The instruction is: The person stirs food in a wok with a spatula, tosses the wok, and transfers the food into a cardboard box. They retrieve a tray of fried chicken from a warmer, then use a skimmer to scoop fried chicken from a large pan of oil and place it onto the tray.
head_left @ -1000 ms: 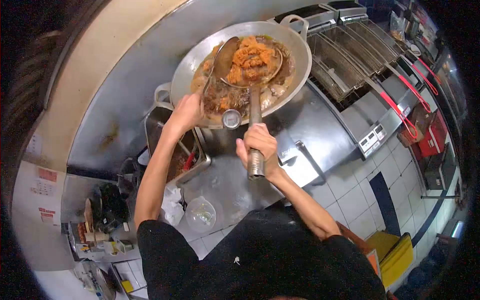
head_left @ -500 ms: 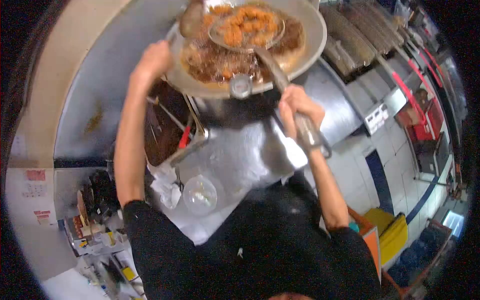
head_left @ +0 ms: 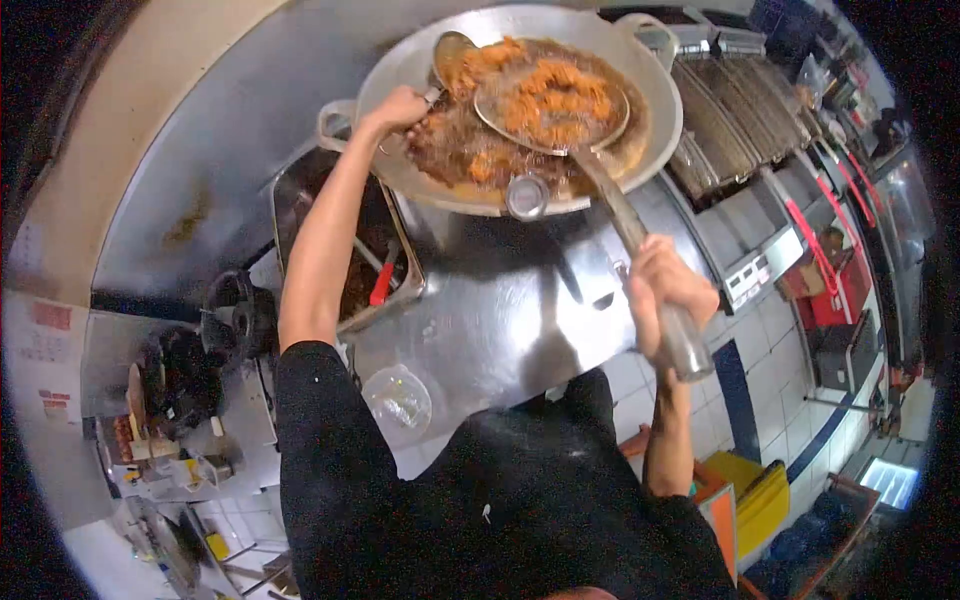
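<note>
A wide metal wok (head_left: 660, 140) holds dark, bubbling oil with browned fried pieces (head_left: 480, 65) in it. My right hand (head_left: 672, 285) is wrapped around the thick handle of a large round skimmer (head_left: 612, 195). Its bowl, heaped with orange-brown fried pieces (head_left: 565, 100), sits at the oil's surface. Over the wok's left rim, my left hand (head_left: 398, 108) grips the handle of a ladle (head_left: 452, 48). The ladle's bowl is tilted against the pieces at the far left of the wok. A round dial (head_left: 527, 197) sits at the near rim.
Left of the wok is a deep rectangular pan (head_left: 400, 285) with a red-handled tool (head_left: 382, 284). A clear plastic bowl (head_left: 397, 403) stands on the steel counter (head_left: 460, 330) near my body. Wire fry baskets (head_left: 740, 120) with red handles line the right side.
The ladle has come down to the fried pieces, and my left hand has moved right, over the rim. The view has shifted, with the skimmer still in the wok.
</note>
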A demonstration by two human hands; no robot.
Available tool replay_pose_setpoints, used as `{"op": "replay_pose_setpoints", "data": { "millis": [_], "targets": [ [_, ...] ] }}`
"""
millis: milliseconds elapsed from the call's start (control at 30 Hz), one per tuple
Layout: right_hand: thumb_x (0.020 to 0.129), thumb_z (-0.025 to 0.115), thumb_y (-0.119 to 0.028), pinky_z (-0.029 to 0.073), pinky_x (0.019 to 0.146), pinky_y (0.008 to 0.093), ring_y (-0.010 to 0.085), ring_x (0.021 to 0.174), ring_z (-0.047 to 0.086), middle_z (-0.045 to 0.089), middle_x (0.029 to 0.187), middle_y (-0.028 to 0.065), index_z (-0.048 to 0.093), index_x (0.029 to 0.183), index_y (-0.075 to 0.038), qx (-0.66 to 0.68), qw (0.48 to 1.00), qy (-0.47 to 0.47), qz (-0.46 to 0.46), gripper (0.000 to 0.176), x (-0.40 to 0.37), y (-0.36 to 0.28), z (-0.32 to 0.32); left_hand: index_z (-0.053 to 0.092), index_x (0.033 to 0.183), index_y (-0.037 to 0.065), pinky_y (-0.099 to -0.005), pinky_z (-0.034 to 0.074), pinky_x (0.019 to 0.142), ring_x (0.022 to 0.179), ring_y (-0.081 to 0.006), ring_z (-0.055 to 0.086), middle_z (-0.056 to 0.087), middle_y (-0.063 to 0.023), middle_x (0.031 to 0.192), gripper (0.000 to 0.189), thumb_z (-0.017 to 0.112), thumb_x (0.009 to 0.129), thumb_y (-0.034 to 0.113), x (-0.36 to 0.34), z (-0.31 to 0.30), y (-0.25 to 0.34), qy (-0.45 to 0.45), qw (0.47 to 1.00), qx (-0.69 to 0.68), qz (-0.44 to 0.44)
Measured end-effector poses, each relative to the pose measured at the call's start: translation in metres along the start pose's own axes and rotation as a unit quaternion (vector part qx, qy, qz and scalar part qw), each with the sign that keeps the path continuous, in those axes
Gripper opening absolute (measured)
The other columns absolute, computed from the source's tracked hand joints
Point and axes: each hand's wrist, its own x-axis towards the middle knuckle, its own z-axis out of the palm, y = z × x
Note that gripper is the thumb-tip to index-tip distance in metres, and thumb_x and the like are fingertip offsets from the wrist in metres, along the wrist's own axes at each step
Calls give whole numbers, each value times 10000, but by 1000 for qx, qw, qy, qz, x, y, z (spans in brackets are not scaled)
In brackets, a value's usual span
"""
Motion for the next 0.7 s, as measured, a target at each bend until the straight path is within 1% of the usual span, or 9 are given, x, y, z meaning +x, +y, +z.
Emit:
{"op": "replay_pose_setpoints", "data": {
  "millis": [133, 200, 267, 300, 367, 467, 500, 600, 700],
  "targets": [
    [719, 568, 20, 414, 680, 353, 177, 533, 485, 491, 538, 69, 423, 504, -39, -4, 1000, 26, 4, 266, -11, 14, 15, 617, 950, -14, -358, 470, 480, 474, -201, 578, 612, -143, 653, 283, 397, 881, 148, 26, -10, -1, 63, 975, 170, 130],
    [711, 571, 28, 415, 681, 355, 181, 532, 484, 491, 540, 67, 426, 508, -42, -21, 999, 31, 3, 260, -19, 8, 26, 629, 977, -6, -395, 496, 568, 525, -234, 614, 635, -184, 713, 290, 425, 869, 170, 20, -8, 3, 60, 968, 211, 120],
    [697, 577, 44, 418, 683, 357, 190, 530, 484, 492, 543, 62, 431, 515, -46, -40, 998, 38, -6, 251, -14, 9, 38, 620, 1060, 19, -426, 499, 650, 580, -290, 626, 630, -212, 718, 312, 438, 847, 157, 12, -16, 6, 125, 903, 305, 275],
    [660, 596, 45, 421, 675, 340, 206, 534, 489, 483, 547, 70, 420, 517, -47, -42, 998, 35, -8, 245, -10, 15, 42, 620, 1060, 19, -426, 499, 650, 580, -290, 626, 630, -212, 718, 312, 438, 847, 157, 5, -23, 19, 135, 898, 311, 282],
    [617, 625, 37, 419, 664, 334, 227, 534, 484, 464, 557, 82, 406, 521, -45, -56, 998, 13, -9, 252, -14, 25, 48, 568, 1096, -18, -456, 489, 756, 843, -417, 610, 603, -305, 879, 369, 447, 764, 86, -13, -18, 34, 117, 934, 262, 211],
    [626, 610, 51, 422, 659, 343, 240, 531, 473, 452, 559, 84, 399, 523, -36, -43, 998, 41, 5, 250, -17, 16, 52, 565, 1116, 1, -454, 477, 804, 898, -421, 593, 598, -298, 934, 382, 448, 762, 83, -58, -12, 74, 98, 913, 347, 190],
    [638, 600, 56, 430, 662, 342, 241, 530, 474, 451, 558, 81, 396, 529, -38, -28, 996, 82, -14, 250, -16, 16, 52, 563, 1117, -4, -468, 477, 806, 899, -431, 586, 593, -303, 949, 379, 461, 763, 85, -47, -16, 66, 102, 898, 353, 244],
    [658, 593, 70, 440, 666, 346, 222, 510, 473, 457, 539, 71, 382, 520, -47, -41, 995, 83, -33, 277, -18, 29, 63, 568, 1105, -14, -477, 471, 813, 919, -421, 590, 599, -298, 955, 367, 462, 767, 82, -58, -21, 55, 106, 906, 322, 254],
    [711, 565, 47, 447, 676, 349, 208, 526, 492, 469, 540, 81, 407, 523, -36, -35, 994, 101, -11, 260, -24, 22, 65, 573, 1096, -13, -467, 482, 781, 901, -411, 603, 603, -301, 937, 354, 428, 787, 80, -89, -30, 71, 119, 923, 321, 174]
  ]
}}
